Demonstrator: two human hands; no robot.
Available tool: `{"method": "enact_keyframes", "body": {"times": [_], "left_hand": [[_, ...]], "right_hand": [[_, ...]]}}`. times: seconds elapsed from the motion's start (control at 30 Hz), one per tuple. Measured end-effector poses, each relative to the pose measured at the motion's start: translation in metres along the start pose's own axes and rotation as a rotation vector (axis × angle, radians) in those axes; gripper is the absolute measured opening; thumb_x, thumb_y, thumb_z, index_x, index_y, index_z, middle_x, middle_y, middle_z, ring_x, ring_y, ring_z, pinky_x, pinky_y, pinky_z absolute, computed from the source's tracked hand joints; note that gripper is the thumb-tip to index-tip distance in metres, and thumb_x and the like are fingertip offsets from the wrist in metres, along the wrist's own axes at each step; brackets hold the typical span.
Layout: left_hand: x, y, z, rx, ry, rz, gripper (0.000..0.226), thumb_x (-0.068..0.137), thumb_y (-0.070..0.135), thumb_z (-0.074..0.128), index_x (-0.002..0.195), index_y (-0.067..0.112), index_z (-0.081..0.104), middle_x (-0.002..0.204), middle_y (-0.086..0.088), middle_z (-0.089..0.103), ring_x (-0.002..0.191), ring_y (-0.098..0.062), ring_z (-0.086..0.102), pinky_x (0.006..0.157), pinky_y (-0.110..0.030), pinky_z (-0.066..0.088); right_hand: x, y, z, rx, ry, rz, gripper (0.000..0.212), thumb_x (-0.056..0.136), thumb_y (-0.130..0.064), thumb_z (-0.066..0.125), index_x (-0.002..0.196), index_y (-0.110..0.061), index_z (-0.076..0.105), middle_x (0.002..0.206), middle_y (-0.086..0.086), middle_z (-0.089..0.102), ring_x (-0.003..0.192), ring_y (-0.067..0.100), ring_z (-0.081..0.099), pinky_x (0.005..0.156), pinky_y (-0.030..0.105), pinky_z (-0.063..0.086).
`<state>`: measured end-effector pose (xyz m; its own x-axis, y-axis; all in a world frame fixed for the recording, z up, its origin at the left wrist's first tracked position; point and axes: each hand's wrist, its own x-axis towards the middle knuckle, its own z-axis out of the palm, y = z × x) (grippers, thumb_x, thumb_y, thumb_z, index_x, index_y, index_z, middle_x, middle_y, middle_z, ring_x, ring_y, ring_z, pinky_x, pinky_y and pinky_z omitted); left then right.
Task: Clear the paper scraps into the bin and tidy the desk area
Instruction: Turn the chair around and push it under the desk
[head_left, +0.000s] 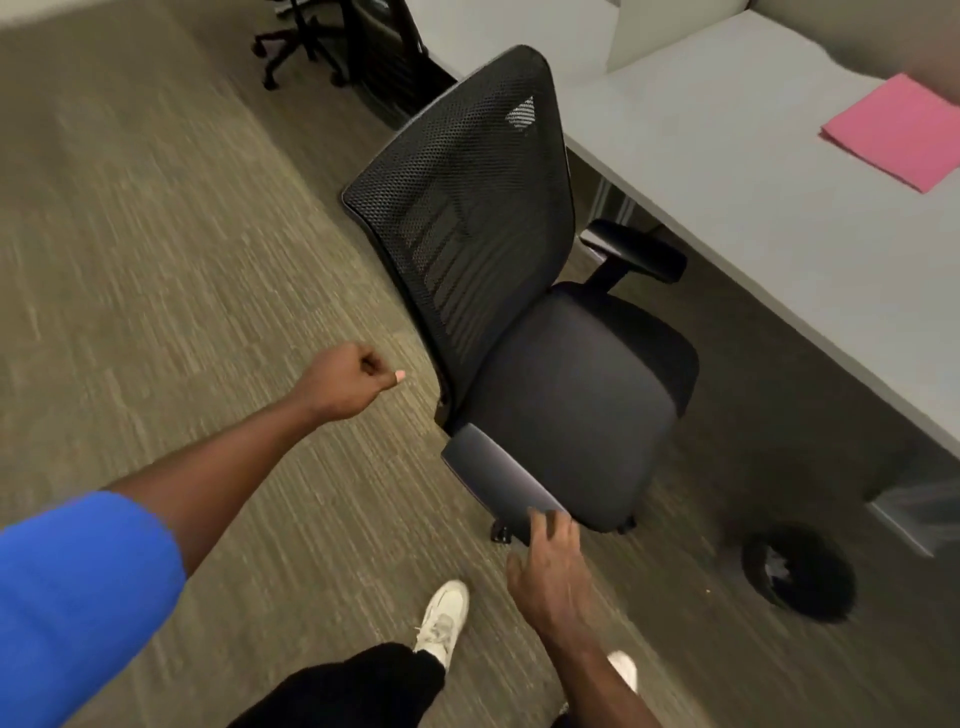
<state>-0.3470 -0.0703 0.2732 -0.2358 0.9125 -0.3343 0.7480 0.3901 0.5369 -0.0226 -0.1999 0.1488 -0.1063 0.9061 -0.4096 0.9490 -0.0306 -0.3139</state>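
Stood at the bottom of the frame in black trousers (358, 686) and white shoes (444, 618) on striped carpet (156, 260). Reached the right hand (550, 566) from bottom centre, fingers spread wide, fingertips touching the near end of the armrest (498, 483), nothing clasped. Held the left hand (350, 376) mid-frame, left of the chair (519, 291), curled into a loose fist; cannot tell whether anything lay inside. Showed a blue sleeve (78, 597) at lower left. Faced the chair's seat toward lower right, mesh back leaning toward upper left, armrest's long axis running upper left to lower right. Sat the round black bin (800, 571) at lower right on the carpet under the desk (753, 182) edge, mouth tilted toward the camera, pale scraps (776, 564) inside. Lay a pink paper (898, 132) flat on the desk at upper right, long axis slanting down to the right. Stood a second chair base (296, 47) at the top.
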Motion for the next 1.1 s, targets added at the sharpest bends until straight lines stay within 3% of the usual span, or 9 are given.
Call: {"method": "enact_keyframes", "body": {"times": [0.1, 0.17, 0.3, 0.33, 0.47, 0.63, 0.87, 1.0, 1.1], "left_hand": [[0.018, 0.022, -0.018, -0.182, -0.012, -0.022, 0.071, 0.084, 0.052, 0.086, 0.140, 0.015, 0.060, 0.134, -0.003, 0.070, 0.119, -0.020, 0.070, 0.103, -0.041, 0.058], [0.029, 0.041, -0.028, -0.340, -0.025, -0.011, 0.093, 0.082, 0.050, 0.089, 0.155, 0.017, 0.043, 0.150, 0.000, 0.058, 0.133, -0.019, 0.061, 0.112, -0.045, 0.054], [0.047, 0.065, -0.029, -0.644, 0.001, 0.062, 0.050, 0.085, 0.019, 0.089, 0.123, 0.030, 0.058, 0.121, 0.016, 0.071, 0.100, 0.009, 0.073, 0.094, -0.019, 0.052], [0.049, 0.067, -0.028, -0.673, 0.003, 0.066, 0.047, 0.086, 0.011, 0.088, 0.118, 0.030, 0.059, 0.116, 0.016, 0.072, 0.097, 0.010, 0.073, 0.093, -0.018, 0.053], [0.047, 0.068, -0.024, -0.729, -0.016, 0.053, 0.050, 0.093, 0.000, 0.077, 0.133, 0.024, 0.057, 0.119, 0.010, 0.071, 0.114, -0.011, 0.069, 0.112, -0.041, 0.055], [0.026, 0.066, -0.019, -0.694, -0.066, 0.040, 0.052, 0.103, 0.012, 0.069, 0.149, 0.026, 0.048, 0.130, 0.011, 0.066, 0.130, -0.023, 0.064, 0.114, -0.056, 0.054], [-0.031, 0.059, 0.004, -0.710, -0.156, 0.014, 0.063, 0.094, 0.023, 0.082, 0.148, 0.034, 0.050, 0.142, 0.014, 0.067, 0.129, -0.018, 0.069, 0.111, -0.052, 0.055], [-0.064, 0.050, 0.020, -0.711, -0.240, 0.016, 0.059, 0.094, 0.022, 0.082, 0.144, 0.040, 0.056, 0.135, 0.027, 0.070, 0.122, -0.010, 0.075, 0.107, -0.041, 0.058], [-0.083, 0.042, 0.026, -0.674, -0.316, -0.007, 0.057, 0.094, 0.000, 0.073, 0.133, 0.040, 0.065, 0.128, 0.031, 0.074, 0.117, -0.008, 0.077, 0.103, -0.040, 0.059]], "right_hand": [[0.007, -0.023, 0.007, -0.033, -0.047, 0.028, 0.086, 0.093, -0.044, 0.062, 0.166, -0.017, 0.024, 0.171, 0.014, 0.022, 0.158, 0.034, 0.024, 0.126, 0.044, 0.035], [0.011, -0.031, 0.011, -0.039, -0.098, 0.040, 0.092, 0.095, -0.046, 0.061, 0.168, -0.016, 0.014, 0.175, 0.016, 0.011, 0.163, 0.036, 0.012, 0.130, 0.046, 0.024], [0.017, -0.030, 0.016, -0.111, -0.167, 0.030, 0.094, 0.097, -0.042, 0.058, 0.169, -0.014, 0.004, 0.177, 0.018, -0.008, 0.165, 0.034, -0.007, 0.133, 0.048, 0.010], [0.018, -0.029, 0.017, -0.118, -0.179, 0.028, 0.095, 0.096, -0.042, 0.057, 0.169, -0.014, 0.004, 0.176, 0.019, -0.011, 0.165, 0.034, -0.009, 0.133, 0.048, 0.008], [0.019, -0.021, 0.018, -0.145, -0.227, 0.013, 0.095, 0.096, -0.041, 0.054, 0.169, -0.013, 0.000, 0.175, 0.021, -0.016, 0.164, 0.034, -0.015, 0.134, 0.052, 0.002], [0.016, -0.007, 0.013, -0.177, -0.246, 0.029, 0.098, 0.096, -0.043, 0.056, 0.168, -0.010, -0.001, 0.174, 0.022, -0.018, 0.164, 0.037, -0.016, 0.133, 0.053, 0.005], [0.010, 0.047, -0.007, -0.130, -0.207, 0.055, 0.091, 0.091, -0.039, 0.061, 0.167, -0.014, 0.017, 0.177, 0.016, -0.007, 0.166, 0.032, -0.004, 0.134, 0.039, 0.014], [0.017, 0.077, -0.026, -0.098, -0.234, 0.114, 0.086, 0.093, -0.043, 0.063, 0.163, -0.010, 0.026, 0.177, 0.018, -0.001, 0.165, 0.034, 0.001, 0.133, 0.039, 0.016], [0.019, 0.087, -0.043, -0.054, -0.221, 0.153, 0.078, 0.093, -0.049, 0.063, 0.157, -0.012, 0.038, 0.174, 0.019, 0.020, 0.161, 0.033, 0.022, 0.127, 0.040, 0.032]]}}
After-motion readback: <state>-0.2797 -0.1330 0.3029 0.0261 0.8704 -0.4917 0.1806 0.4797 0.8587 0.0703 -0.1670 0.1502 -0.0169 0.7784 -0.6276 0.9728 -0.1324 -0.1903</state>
